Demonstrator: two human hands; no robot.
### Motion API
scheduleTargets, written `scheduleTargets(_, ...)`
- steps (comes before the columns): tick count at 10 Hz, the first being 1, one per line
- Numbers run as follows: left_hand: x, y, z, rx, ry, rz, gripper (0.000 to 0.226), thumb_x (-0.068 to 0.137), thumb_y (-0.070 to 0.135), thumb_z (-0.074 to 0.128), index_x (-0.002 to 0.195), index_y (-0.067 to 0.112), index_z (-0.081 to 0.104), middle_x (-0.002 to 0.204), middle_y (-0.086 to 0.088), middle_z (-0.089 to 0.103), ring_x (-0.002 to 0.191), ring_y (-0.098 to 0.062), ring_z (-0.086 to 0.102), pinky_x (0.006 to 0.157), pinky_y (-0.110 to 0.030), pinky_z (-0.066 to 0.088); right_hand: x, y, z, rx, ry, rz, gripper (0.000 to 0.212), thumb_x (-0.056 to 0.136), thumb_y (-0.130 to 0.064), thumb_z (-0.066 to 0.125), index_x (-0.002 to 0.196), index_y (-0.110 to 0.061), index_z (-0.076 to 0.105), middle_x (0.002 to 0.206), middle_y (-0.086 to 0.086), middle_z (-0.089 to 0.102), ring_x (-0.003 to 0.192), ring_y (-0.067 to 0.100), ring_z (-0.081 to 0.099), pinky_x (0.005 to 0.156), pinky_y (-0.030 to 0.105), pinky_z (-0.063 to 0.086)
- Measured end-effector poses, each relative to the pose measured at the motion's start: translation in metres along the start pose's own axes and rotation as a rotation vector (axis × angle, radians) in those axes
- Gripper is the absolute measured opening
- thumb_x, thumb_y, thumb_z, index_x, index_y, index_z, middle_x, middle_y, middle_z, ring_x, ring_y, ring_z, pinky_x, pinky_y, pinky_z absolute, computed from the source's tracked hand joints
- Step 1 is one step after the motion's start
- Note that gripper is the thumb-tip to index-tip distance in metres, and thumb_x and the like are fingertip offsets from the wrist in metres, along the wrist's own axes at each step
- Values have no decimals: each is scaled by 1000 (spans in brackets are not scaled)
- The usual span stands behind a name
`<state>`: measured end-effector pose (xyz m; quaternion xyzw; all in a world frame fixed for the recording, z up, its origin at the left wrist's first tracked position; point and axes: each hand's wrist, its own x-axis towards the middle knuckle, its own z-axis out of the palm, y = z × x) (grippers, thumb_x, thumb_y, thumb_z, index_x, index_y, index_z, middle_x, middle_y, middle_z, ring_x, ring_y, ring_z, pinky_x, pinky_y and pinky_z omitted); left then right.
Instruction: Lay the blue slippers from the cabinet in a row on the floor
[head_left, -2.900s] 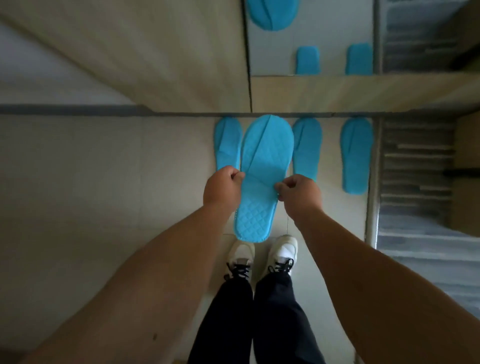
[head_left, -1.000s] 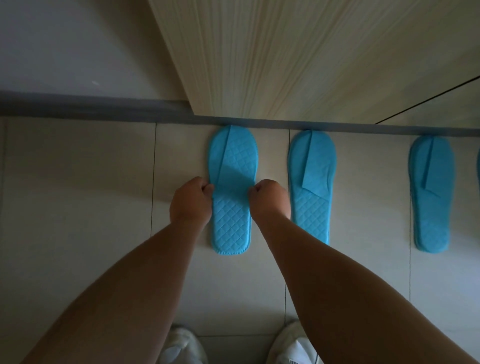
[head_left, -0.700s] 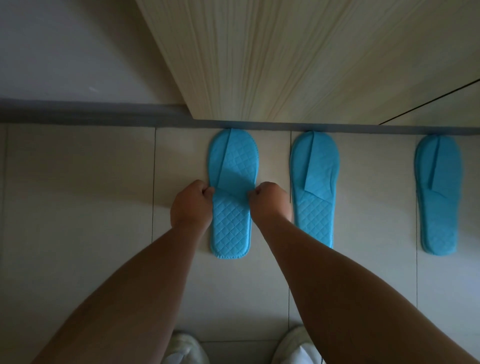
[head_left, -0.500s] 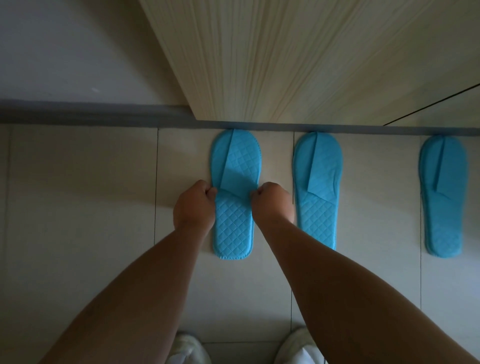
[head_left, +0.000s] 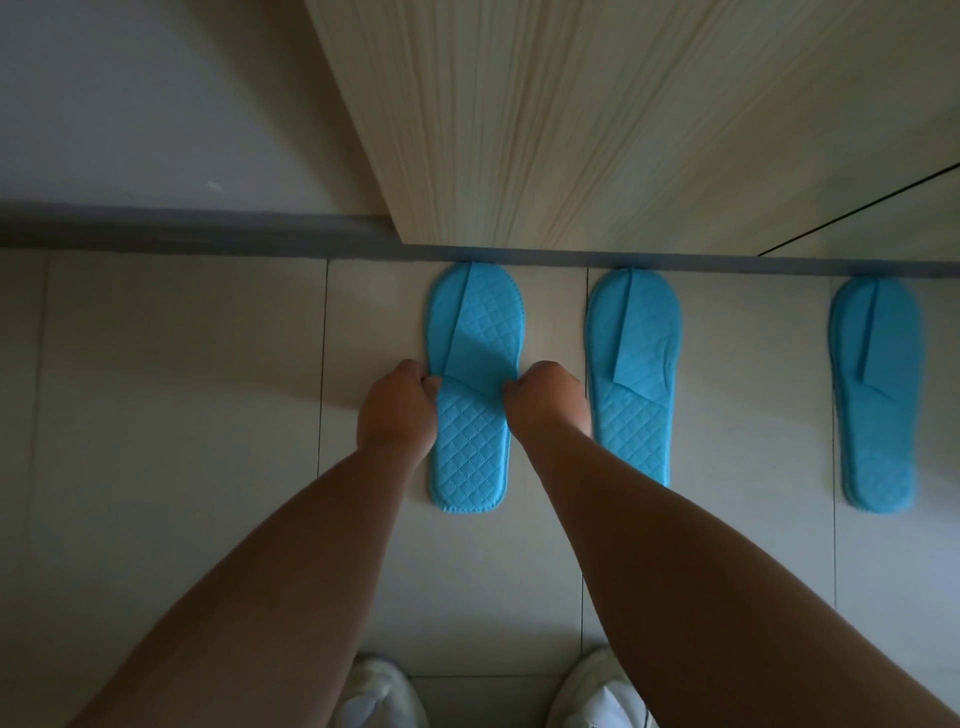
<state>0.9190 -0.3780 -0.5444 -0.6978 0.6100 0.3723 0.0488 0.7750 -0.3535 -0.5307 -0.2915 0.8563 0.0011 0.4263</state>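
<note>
A quilted blue slipper (head_left: 471, 447) lies flat on the tiled floor, its toe against the cabinet base. My left hand (head_left: 399, 410) pinches its left edge at mid-length and my right hand (head_left: 545, 402) pinches its right edge. Its upper strap is folded flat and skewed toward the left. A second blue slipper (head_left: 631, 374) lies just right of it, partly behind my right forearm. A third blue slipper (head_left: 878, 395) lies further right, with a wider gap.
A light wooden cabinet door (head_left: 597, 119) rises right above the slippers' toes, over a grey skirting strip (head_left: 182, 231). My white shoes (head_left: 384, 696) stand at the bottom edge. Beige floor tiles (head_left: 171, 415) stretch to the left.
Almost three seconds ago I held the slipper up in the air; now it lies on the floor at the row's left end. Over the last second my hands have stayed on its edges.
</note>
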Motion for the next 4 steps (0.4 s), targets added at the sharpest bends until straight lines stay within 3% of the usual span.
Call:
scheduleTargets(1,-14,8,-19,59,-15,-34,38,100,33,41,119,2,50,115,-19,61,107,-36,59,84,-41,46,-18,-8,-15,-75,28,-50,18,93,-23,51,76,-17,49,70,-1,55,57,13,52,45,24,34)
scheduleTargets(2,-43,18,-55,149,-31,-41,47,100,38,38,126,-1,46,124,-23,55,114,-38,55,90,-43,44,-52,-18,-46,-152,64,-113,17,95,-28,47,92,-13,55,73,-1,53,63,16,53,49,26,34)
scheduleTargets(3,-101,34,-100,294,-29,26,46,100,41,36,121,1,49,121,-22,55,110,-39,54,88,-44,44,-108,-21,-88,-283,104,-217,26,95,-30,43,104,-11,58,99,7,63,92,30,61,68,35,42)
scheduleTargets(4,-158,60,-145,455,-26,203,48,98,44,36,123,6,50,125,-16,54,115,-35,50,92,-43,41,-166,-23,-137,-451,150,-418,30,96,-31,44,112,-11,60,117,10,59,110,30,53,90,42,41)
